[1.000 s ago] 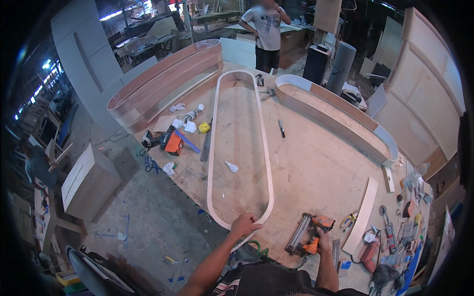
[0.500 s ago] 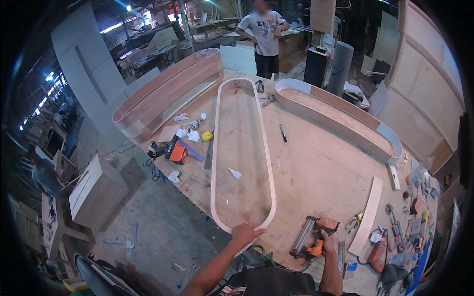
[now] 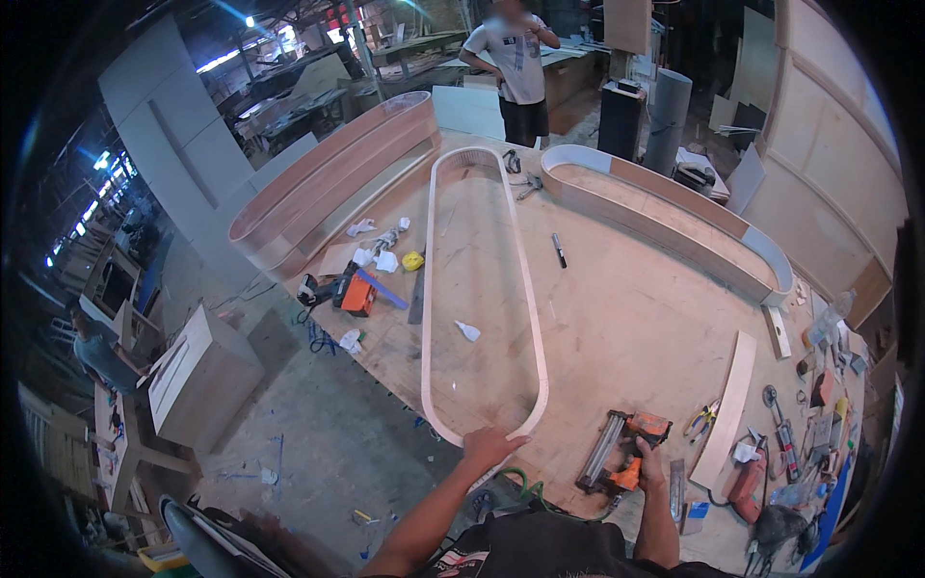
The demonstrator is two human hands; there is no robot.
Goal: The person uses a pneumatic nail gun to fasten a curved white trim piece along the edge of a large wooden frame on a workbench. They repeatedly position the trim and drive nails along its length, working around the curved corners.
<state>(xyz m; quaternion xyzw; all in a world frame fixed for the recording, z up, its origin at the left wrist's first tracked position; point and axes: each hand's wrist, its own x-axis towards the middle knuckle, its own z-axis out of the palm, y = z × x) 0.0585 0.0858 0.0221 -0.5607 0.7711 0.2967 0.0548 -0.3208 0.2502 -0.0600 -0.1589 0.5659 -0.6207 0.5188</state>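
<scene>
A long oval wooden frame (image 3: 535, 318) with rounded ends stands on the plywood table (image 3: 617, 337). Its near curved end is under my left hand (image 3: 491, 449), whose fingers wrap over the rim, with some of them hidden. To the right, my right hand (image 3: 651, 466) is closed round the handle of an orange and black nail gun (image 3: 617, 451), held low at the table's near edge. A green air hose (image 3: 525, 486) runs beside the gun. Inside the oval lies a small white glue bottle (image 3: 467, 330).
Another oval frame (image 3: 665, 217) sits far right, and stacked oval frames (image 3: 337, 173) stand far left. An orange power tool (image 3: 358, 294) lies left of the oval. Pliers (image 3: 703, 420), a wooden strip (image 3: 727, 409) and a red drill (image 3: 747, 491) lie right. A person (image 3: 515, 63) stands beyond the table.
The view has shifted slightly, so the scene sits a little further right. Both my hands keep their holds. The person beyond the table has raised a hand higher.
</scene>
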